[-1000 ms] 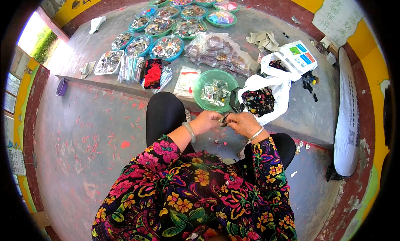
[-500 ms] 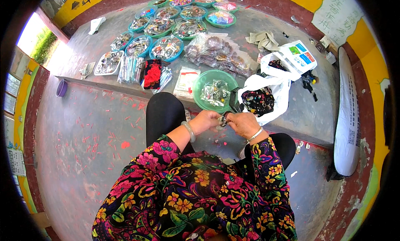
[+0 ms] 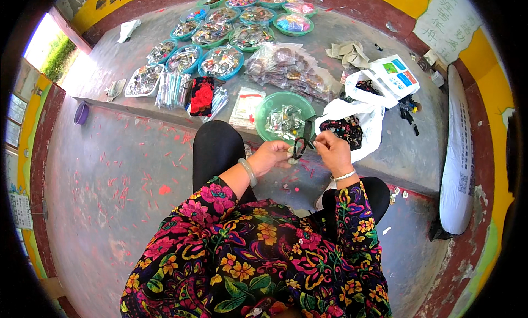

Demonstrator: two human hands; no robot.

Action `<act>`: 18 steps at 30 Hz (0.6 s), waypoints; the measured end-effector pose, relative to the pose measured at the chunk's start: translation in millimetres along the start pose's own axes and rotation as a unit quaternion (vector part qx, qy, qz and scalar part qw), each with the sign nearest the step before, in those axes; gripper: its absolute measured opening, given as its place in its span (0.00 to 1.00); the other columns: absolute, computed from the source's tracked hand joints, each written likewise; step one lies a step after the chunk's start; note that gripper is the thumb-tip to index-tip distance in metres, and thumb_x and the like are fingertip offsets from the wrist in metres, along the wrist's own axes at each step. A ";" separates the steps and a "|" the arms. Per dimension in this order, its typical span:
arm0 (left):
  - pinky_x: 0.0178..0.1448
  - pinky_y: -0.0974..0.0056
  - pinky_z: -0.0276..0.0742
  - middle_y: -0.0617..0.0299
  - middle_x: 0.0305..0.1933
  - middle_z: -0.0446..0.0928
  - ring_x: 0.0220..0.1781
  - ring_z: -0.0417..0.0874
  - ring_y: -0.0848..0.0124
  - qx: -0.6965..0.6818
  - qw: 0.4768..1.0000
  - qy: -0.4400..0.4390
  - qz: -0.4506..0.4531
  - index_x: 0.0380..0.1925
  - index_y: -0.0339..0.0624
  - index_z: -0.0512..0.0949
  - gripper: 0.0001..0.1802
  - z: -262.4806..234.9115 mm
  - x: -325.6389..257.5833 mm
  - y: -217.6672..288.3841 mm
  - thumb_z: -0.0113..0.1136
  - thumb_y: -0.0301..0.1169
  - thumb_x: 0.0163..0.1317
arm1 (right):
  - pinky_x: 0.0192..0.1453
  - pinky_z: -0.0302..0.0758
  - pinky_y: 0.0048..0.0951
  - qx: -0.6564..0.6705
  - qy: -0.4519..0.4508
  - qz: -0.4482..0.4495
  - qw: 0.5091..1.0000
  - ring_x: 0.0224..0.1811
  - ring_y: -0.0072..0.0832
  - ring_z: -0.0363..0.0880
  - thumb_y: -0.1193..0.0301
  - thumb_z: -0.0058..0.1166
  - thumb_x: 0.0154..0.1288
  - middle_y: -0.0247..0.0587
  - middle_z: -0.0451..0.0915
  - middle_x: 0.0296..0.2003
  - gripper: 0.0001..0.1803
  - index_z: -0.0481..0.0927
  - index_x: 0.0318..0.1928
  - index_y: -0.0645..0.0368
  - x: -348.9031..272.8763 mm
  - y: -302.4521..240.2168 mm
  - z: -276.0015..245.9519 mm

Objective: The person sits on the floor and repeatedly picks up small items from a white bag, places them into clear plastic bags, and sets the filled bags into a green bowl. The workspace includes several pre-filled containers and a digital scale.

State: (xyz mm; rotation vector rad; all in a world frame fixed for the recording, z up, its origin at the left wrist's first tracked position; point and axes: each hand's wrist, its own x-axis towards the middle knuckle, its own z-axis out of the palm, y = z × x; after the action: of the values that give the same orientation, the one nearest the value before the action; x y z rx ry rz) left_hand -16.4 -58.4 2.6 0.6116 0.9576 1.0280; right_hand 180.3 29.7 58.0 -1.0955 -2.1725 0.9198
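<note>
My left hand pinches a dark, looped band at its near side, along with a small pale piece at the fingertips. My right hand is just to the right, its thumb and fingers closed together near the band's far end; what lies between them is too small to make out. Beyond the hands stands a translucent green basin holding small clear packets. Right of it, a white plastic bag gapes open around dark, speckled small items.
Several basins, including a blue one, hold packets on the raised concrete ledge. A heap of clear bags lies behind the green basin. A red-and-black pouch sits left. A purple bowl stands beside the ledge; a long silvery bundle leans right.
My right hand has moved away from the left, to the right and slightly up. The dark loop now shows open between the hands. My left hand has stayed nearly in place.
</note>
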 end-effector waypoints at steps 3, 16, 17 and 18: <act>0.42 0.71 0.78 0.63 0.38 0.76 0.37 0.78 0.76 0.004 1.000 -0.009 0.010 0.42 0.37 0.73 0.10 5.3 0.0 2.8 0.52 0.22 0.58 | 0.31 0.72 0.26 0.119 0.011 0.002 0.993 0.24 0.29 0.77 0.75 0.56 0.50 0.39 0.78 0.25 0.12 0.75 0.38 0.57 2.2 -1.4 4.8; 0.40 0.71 0.76 0.67 0.34 0.76 0.33 0.76 0.79 0.166 0.986 0.014 -0.013 0.41 0.41 0.76 0.12 17.1 -6.8 9.7 0.58 0.25 0.54 | 0.28 0.70 0.22 0.195 -0.103 0.102 0.970 0.22 0.19 0.74 0.72 0.55 0.53 0.36 0.77 0.21 0.06 0.78 0.31 0.62 -1.7 -1.3 17.9; 0.39 0.71 0.76 0.67 0.34 0.76 0.33 0.76 0.79 0.194 0.981 0.015 -0.007 0.41 0.41 0.76 0.13 16.1 -5.5 7.2 0.58 0.25 0.54 | 0.27 0.70 0.21 0.235 -0.109 0.140 0.956 0.22 0.18 0.73 0.71 0.55 0.53 0.36 0.77 0.21 0.07 0.78 0.30 0.61 -0.9 3.6 19.0; 0.39 0.71 0.76 0.67 0.34 0.76 0.33 0.76 0.79 0.223 0.975 0.023 -0.002 0.41 0.40 0.76 0.13 15.1 -4.6 4.4 0.58 0.25 0.54 | 0.26 0.69 0.21 0.206 -0.137 0.139 0.959 0.21 0.18 0.73 0.70 0.56 0.53 0.35 0.77 0.21 0.07 0.79 0.30 0.61 -0.3 9.6 20.6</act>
State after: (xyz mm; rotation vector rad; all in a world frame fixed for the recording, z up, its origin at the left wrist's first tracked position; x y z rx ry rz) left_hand -5.8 -60.6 15.0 0.9581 1.2424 0.8281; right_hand 170.3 26.8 37.7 -1.1289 -1.9251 1.6524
